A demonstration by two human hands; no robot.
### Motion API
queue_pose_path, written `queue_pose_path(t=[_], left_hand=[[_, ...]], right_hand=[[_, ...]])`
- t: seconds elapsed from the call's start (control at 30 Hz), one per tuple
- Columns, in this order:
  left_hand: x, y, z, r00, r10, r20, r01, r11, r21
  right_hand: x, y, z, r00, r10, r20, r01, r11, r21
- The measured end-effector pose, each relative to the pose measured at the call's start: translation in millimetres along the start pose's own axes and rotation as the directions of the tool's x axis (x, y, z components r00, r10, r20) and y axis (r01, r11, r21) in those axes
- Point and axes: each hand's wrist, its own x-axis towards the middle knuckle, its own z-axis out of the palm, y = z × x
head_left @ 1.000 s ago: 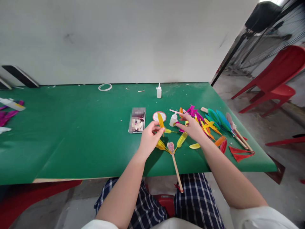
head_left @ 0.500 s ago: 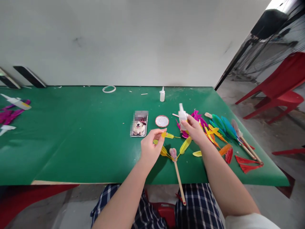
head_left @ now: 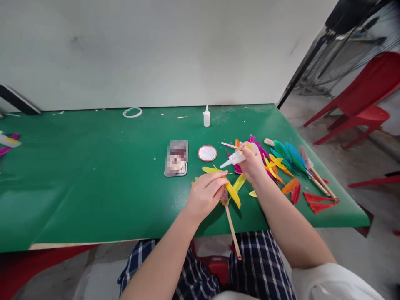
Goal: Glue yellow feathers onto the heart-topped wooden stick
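My left hand [head_left: 204, 195] pinches a yellow feather [head_left: 233, 195] that slants down to the right past the fingertips. My right hand [head_left: 252, 164] is closed around a white glue bottle [head_left: 238, 157], tilted so its nozzle points down and left, just above the left fingers. Beneath the left hand is a wooden stick [head_left: 231, 227] with a pinkish head partly hidden by the hand and feather. Another yellow feather [head_left: 239, 181] fans out from that head, and the stick's lower end reaches past the table edge over my lap.
Loose feathers [head_left: 275, 164] and finished-looking feathered sticks [head_left: 321, 181] lie at the right. A round white dish [head_left: 207, 153], a phone [head_left: 176, 160] and a second glue bottle [head_left: 206, 116] stand on the green table [head_left: 103, 166]. Behind is a white wall [head_left: 156, 54]; red chairs [head_left: 362, 104] are at right.
The glue bottle has gone from upright to tipped toward the left hand. My left hand has shifted right and down over the stick's head, with the feather turned downward. The view has shifted slightly.
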Motion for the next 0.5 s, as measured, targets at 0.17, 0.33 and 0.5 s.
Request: queue_pose_path(t=[0.17, 0.33, 0.5], left_hand=[[-0.4, 2.0, 3.8, 1.000, 0.018, -0.007, -0.018, 1.000, -0.016], [-3.3, 0.6, 5.9, 1.000, 0.012, 0.010, -0.011, 1.000, -0.008], [-2.9, 0.6, 5.6, 1.000, 0.004, 0.012, -0.004, 1.000, -0.007]], right_hand=[[-1.6, -4.8, 3.0, 0.999, -0.015, 0.036, 0.013, 0.999, 0.052], [-2.5, -4.9, 1.3, 0.998, -0.049, -0.041, 0.045, 0.994, -0.095], [-5.2, -5.8, 0.6, 0.966, -0.244, -0.082, 0.181, 0.871, -0.457]])
